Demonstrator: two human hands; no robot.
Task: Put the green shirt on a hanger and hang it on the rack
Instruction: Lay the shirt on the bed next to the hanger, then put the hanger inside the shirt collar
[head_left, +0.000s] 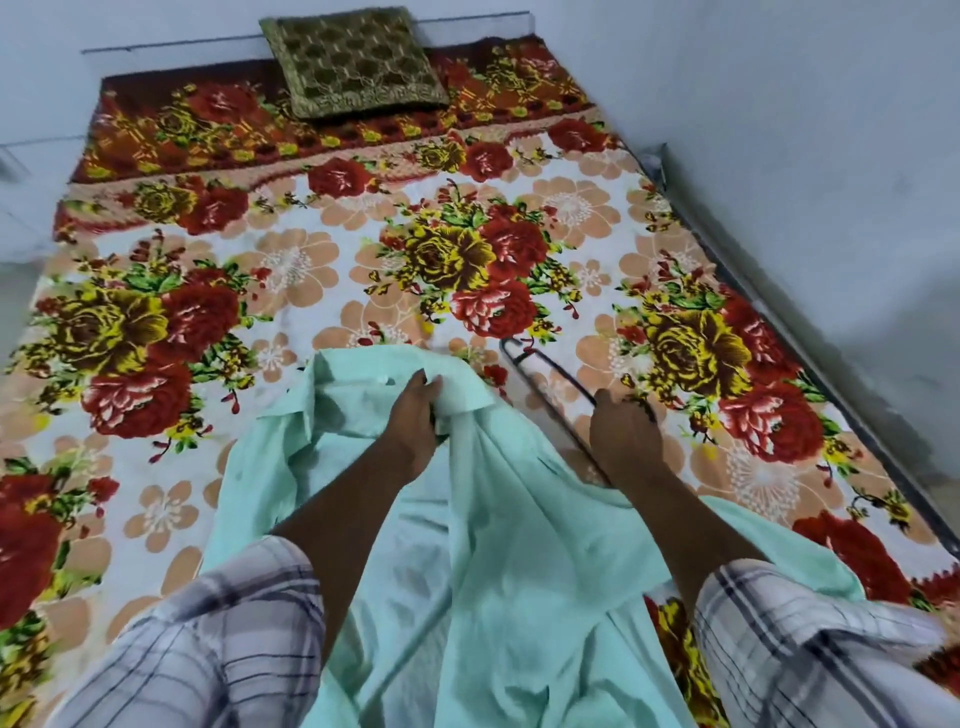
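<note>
A pale green shirt (483, 561) lies bunched on the near part of the bed, collar end pointing away from me. My left hand (415, 421) grips the shirt's fabric near the collar. A thin dark wire hanger (545, 405) lies on the blanket just right of the shirt, its hook toward the far side. My right hand (623, 436) rests over the hanger's lower part, fingers curled on the wire. Part of the hanger is hidden under my right hand and the shirt. No rack is in view.
The bed carries a floral blanket (322, 270) in red, yellow and peach. A green-gold cushion (353, 62) sits at the far end against the wall. Pale walls close the right and far sides; a metal bed edge (769, 291) runs along the right.
</note>
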